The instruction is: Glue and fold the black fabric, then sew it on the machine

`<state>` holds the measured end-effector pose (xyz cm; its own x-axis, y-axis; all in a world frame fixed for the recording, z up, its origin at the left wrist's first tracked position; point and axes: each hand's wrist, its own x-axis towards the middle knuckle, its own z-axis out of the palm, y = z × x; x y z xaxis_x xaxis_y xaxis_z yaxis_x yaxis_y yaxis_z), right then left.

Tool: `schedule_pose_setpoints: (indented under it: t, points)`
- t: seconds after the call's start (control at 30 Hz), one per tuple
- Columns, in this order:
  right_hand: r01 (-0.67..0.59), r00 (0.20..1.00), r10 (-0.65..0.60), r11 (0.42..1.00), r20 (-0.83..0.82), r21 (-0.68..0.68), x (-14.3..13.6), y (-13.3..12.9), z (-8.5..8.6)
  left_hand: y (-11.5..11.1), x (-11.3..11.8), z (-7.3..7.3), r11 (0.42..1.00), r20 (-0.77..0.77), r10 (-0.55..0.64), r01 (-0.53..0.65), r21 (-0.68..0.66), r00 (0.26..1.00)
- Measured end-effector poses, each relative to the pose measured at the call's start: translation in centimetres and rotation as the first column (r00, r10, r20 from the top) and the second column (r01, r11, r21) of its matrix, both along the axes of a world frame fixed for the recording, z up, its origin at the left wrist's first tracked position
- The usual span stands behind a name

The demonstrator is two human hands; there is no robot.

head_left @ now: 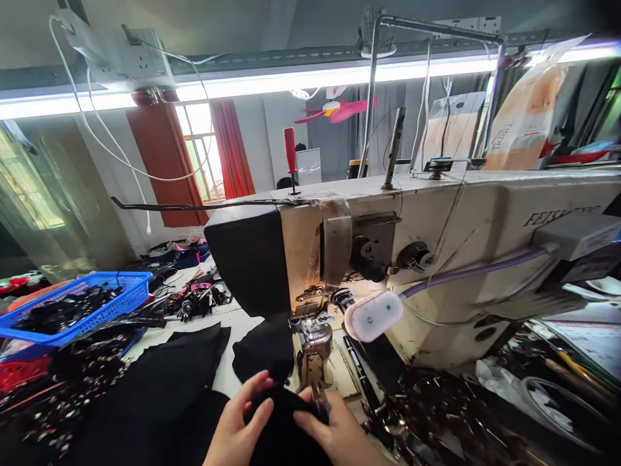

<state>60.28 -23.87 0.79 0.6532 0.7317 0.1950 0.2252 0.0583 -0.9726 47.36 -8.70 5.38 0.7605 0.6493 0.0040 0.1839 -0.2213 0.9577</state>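
You've got the black fabric piece (284,421) right in front of the sewing machine (436,259), its front edge tucked up to the presser foot (314,362), so the piece looks loaded and lined up. Whether any seam is run yet, I can't tell; black on black hides the stitching. Most of the cloth sits on your side of the machine, so I'd judge the bulk of the feed is yet to come.

Your left hand (237,427) lies just left of the presser foot, fingers spread flat and pressing the fabric down, thumb on top; that grip is apart, not pinching. Your right hand (334,430) sits just below the foot, fingers curled together onto the fabric's edge, clamped on it as far as I can see.

Left of the machine, more black cloth (160,382) spreads over the surface, and further left the blue basket (82,304) holds dark hardware.
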Motion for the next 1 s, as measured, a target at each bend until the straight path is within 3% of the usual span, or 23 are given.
schedule_pose_setpoints:
  t: [0.07,0.17,0.2,0.27,0.37,0.4,0.47,0.67,0.87,1.0]
  points:
    - [0.018,0.997,-0.021,0.999,0.071,0.036,0.4,-0.6,0.7,-0.3,1.4,1.5,0.987,0.020,-0.110,0.111,-0.112,0.994]
    - [0.007,0.917,-0.082,0.982,0.391,0.191,2.2,-1.4,2.7,-0.9,3.1,3.5,0.977,0.050,-0.151,0.156,-0.146,0.987]
    - [-0.018,0.841,-0.126,0.965,0.526,0.260,3.0,-1.6,3.6,-1.1,3.6,4.0,0.975,0.058,-0.159,0.167,-0.148,0.985]
    - [-0.080,0.607,-0.250,0.925,0.754,0.371,4.8,-1.9,5.4,-1.3,4.7,4.8,0.971,0.065,-0.175,0.183,-0.151,0.982]
    - [-0.176,0.246,-0.346,0.903,0.906,0.392,6.9,-1.8,7.2,-1.3,6.5,5.4,0.975,0.045,-0.197,0.200,-0.099,0.979]
    - [-0.191,0.176,-0.346,0.906,0.922,0.377,7.3,-1.7,7.5,-1.1,7.1,5.6,0.976,0.032,-0.205,0.207,-0.066,0.978]
    - [-0.194,0.116,-0.327,0.919,0.938,0.344,7.9,-1.2,7.7,-0.8,8.1,6.0,0.976,-0.011,-0.216,0.216,-0.009,0.976]
    - [-0.114,0.092,-0.343,0.929,0.935,0.352,9.2,0.0,5.8,-0.2,9.7,7.1,0.964,0.018,-0.251,0.252,-0.087,0.968]
    - [-0.066,0.292,-0.277,0.949,0.915,0.309,10.4,1.1,3.4,0.3,9.8,7.8,0.951,-0.121,-0.224,0.190,-0.243,0.967]
    - [0.004,0.409,-0.316,0.939,0.856,0.345,10.1,1.2,3.7,0.8,9.9,7.6,0.958,-0.153,-0.215,0.177,-0.228,0.965]
